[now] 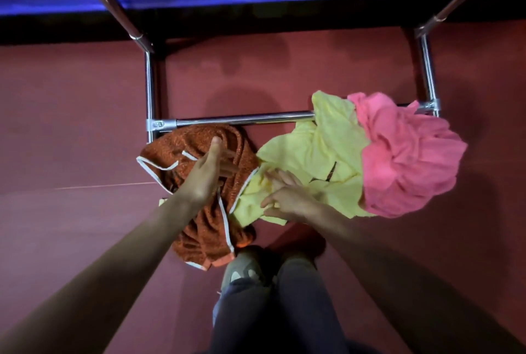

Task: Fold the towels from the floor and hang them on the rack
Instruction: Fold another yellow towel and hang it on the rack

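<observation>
On the floor [71,126], furthest left of the three, lies the orange towel [199,228]. It is bunched, with white trim, and its long axis runs from the rack's low bar [242,119] back toward the person's shoe [242,268]. The left hand [206,174] is over the far half of this towel, so the cloth lies directly under the palm and trails toward the person. Its grip is spread, with the fingers straight and the thumb raised, and it holds nothing. Blur hides whether the fingertips touch the cloth.

Just to the right, touching the orange towel's trimmed edge, the yellow towel [321,148] lies crumpled on a slant from the bar down toward the feet. The right hand [287,197] is over its near left corner, with the bulk of the towel ahead and to the right of the fingers. That grip is also spread loosely and has gathered no fold. Contact looks likely but is not certain.

Furthest right, the pink towel [404,160] overlaps the yellow one's right side and covers the bar's right end, well apart from both hands.

Each hand is nearest its own towel. Which towel is taken first probably depends on which hand pinches an edge.
</observation>
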### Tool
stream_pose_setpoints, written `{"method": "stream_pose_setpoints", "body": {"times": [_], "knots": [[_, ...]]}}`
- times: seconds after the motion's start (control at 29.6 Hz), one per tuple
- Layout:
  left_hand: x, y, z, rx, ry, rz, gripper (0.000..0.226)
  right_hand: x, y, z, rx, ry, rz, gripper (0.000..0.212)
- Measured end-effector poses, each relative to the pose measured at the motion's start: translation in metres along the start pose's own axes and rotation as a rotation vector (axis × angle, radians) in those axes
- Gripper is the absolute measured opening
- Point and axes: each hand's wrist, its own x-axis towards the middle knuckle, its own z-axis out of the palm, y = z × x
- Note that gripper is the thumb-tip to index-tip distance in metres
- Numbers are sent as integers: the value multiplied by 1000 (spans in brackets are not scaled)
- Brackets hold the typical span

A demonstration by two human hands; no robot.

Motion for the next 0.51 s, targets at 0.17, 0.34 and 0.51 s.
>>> {"method": "stream_pose_setpoints", "body": {"times": [0.17,0.34,0.51], "knots": [[9,-19,-4,72,-26,-22,57,7,7,4,-16,50,-15,33],[-14,-8,-4,52,-110,-3,57,-32,-16,-35,677,179,-17,11],[-47,37,-6,100,-314,99,71,-88,-64,-113,869,292,-168,18]]}}
